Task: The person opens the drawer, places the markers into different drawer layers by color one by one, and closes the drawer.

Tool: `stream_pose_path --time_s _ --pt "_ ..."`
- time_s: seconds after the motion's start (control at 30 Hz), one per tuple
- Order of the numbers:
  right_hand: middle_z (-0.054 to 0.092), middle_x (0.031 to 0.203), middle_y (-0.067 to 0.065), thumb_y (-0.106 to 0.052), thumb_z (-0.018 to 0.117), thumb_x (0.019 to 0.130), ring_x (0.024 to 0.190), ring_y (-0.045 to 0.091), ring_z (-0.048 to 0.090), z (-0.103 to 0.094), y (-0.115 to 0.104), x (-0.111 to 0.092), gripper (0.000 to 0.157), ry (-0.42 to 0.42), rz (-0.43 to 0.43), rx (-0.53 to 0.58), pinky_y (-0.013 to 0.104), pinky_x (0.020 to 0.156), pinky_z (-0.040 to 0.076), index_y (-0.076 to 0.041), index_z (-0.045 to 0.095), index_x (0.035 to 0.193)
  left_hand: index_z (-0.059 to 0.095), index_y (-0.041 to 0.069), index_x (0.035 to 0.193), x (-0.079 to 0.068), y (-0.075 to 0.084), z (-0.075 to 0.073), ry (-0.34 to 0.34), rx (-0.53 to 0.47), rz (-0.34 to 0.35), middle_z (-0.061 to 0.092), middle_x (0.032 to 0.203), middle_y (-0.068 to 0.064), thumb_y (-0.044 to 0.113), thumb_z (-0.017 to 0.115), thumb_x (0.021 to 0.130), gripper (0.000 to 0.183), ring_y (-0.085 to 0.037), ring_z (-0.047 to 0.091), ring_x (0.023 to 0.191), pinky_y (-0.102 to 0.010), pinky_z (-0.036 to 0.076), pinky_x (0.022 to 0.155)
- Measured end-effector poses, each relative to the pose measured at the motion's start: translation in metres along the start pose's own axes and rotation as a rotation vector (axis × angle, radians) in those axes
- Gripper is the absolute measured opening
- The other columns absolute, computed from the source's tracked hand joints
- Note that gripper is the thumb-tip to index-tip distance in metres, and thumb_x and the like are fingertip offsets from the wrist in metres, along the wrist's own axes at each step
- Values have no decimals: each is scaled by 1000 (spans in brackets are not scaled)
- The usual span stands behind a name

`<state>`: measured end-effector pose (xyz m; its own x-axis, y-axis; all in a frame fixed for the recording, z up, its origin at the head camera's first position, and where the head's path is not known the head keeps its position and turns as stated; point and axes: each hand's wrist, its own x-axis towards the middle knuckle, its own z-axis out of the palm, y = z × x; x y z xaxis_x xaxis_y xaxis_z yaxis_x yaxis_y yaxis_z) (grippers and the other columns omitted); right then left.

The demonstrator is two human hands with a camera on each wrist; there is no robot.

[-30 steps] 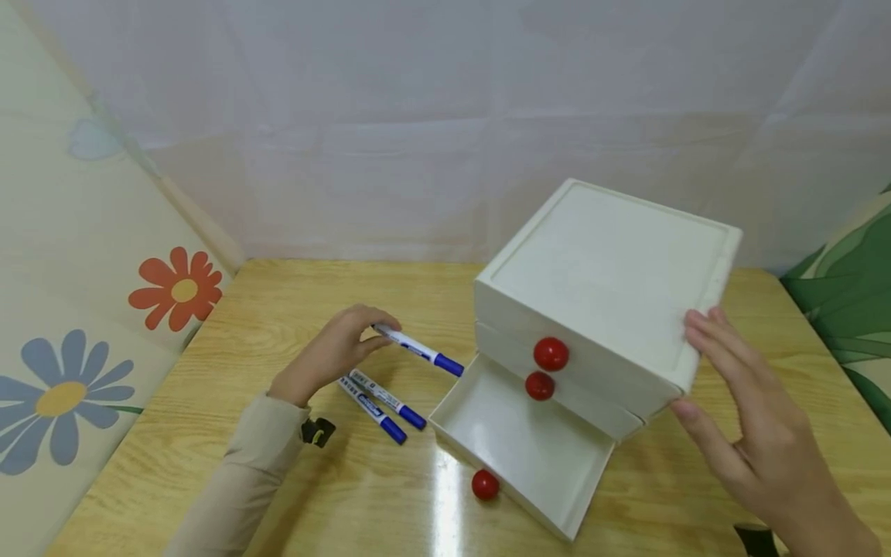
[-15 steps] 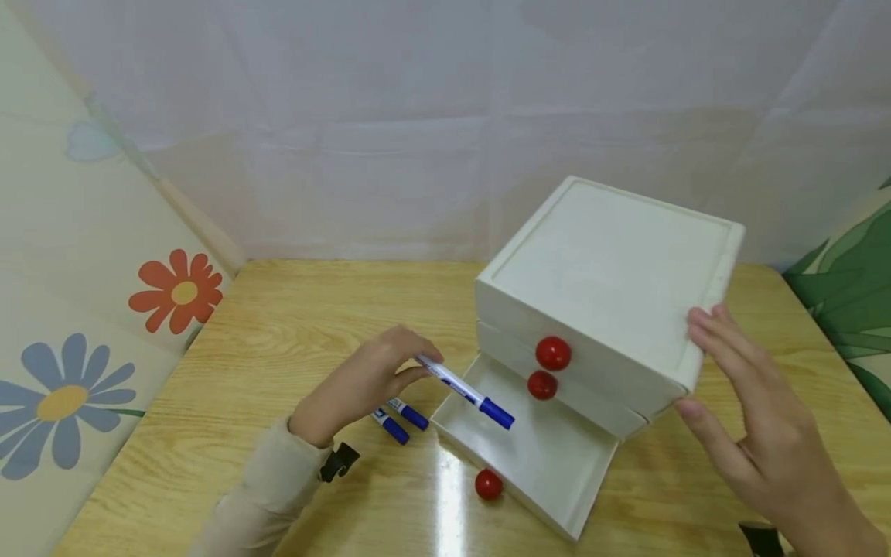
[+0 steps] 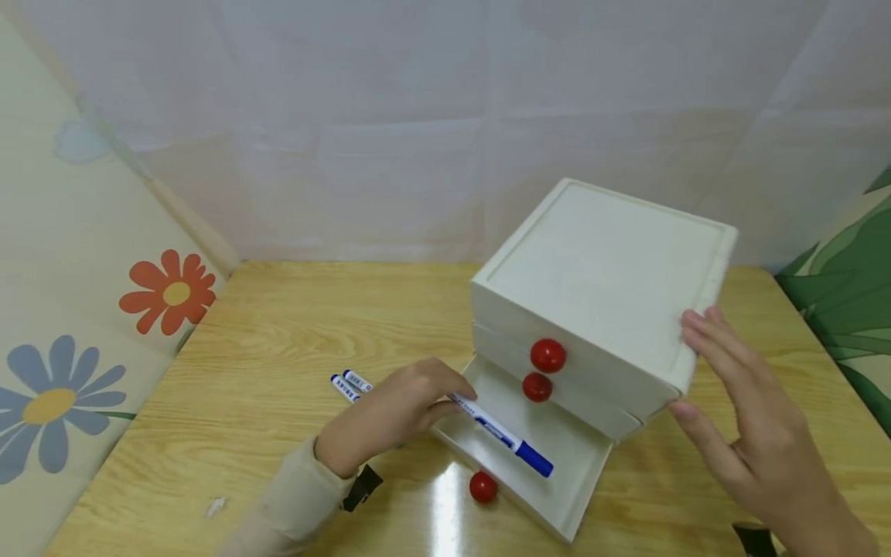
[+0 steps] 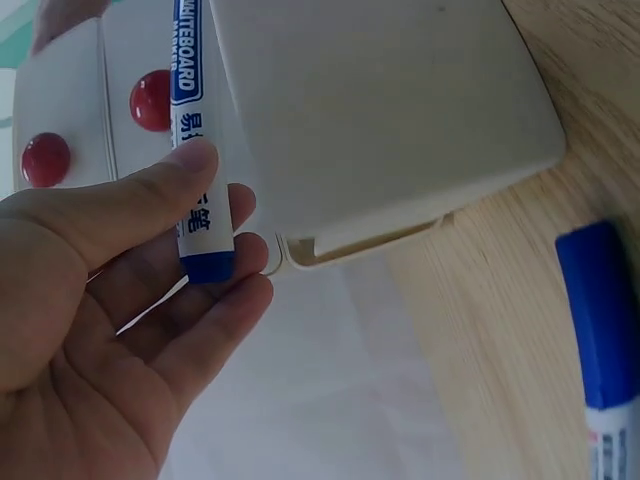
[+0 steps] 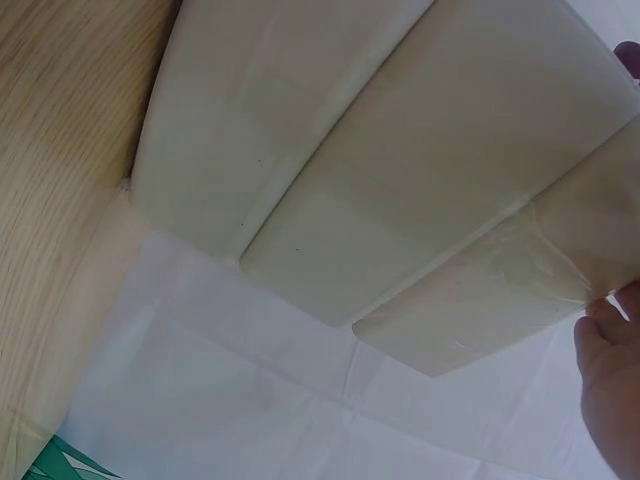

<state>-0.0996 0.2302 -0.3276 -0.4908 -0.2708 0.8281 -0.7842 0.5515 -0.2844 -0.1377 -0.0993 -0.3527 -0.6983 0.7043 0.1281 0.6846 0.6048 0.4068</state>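
My left hand pinches a whiteboard marker near its rear end, thumb against fingers. The marker's blue cap points down over the pulled-out bottom drawer. That drawer belongs to a white drawer cabinet with red ball knobs; its two upper drawers are closed. My right hand touches the cabinet's right side, fingertips on the top edge and thumb at the front corner. Two more markers lie on the table, partly hidden behind my left hand. One marker's blue cap shows in the left wrist view.
The lowest red knob sticks out from the front of the open drawer. A small white mark shows on the wooden table. Pale cloth hangs behind the table, with flower-patterned cloth to the left.
My left hand has carried the marker rightward and towards me, from left of the drawer to over it. The cap has tipped lower. The right hand stays at the cabinet.
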Motion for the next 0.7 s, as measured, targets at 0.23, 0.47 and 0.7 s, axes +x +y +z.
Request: stream_pose_path --time_s 0.23,0.47,0.7 --pt "48 129 28 -38 51 92 130 38 37 1 0 1 61 6 -10 5 27 113 28 17 48 118 69 14 102 2 7 8 -38 -37 10 68 104 3 15 64 84 19 -7 62 98 -16 49 88" --pt "47 130 28 -38 50 92 131 37 36 -1 -1 -2 61 -8 12 -2 26 113 27 17 48 119 69 14 102 1 9 19 -88 -67 11 68 106 3 14 62 85 19 -7 61 100 -17 48 91" --pt "46 131 27 -40 50 92 132 36 35 -3 -2 -2 62 -24 35 -16 25 113 26 16 47 121 68 15 104 1 9 26 -121 -60 8 67 108 4 13 62 84 20 -6 60 101 -16 48 90"
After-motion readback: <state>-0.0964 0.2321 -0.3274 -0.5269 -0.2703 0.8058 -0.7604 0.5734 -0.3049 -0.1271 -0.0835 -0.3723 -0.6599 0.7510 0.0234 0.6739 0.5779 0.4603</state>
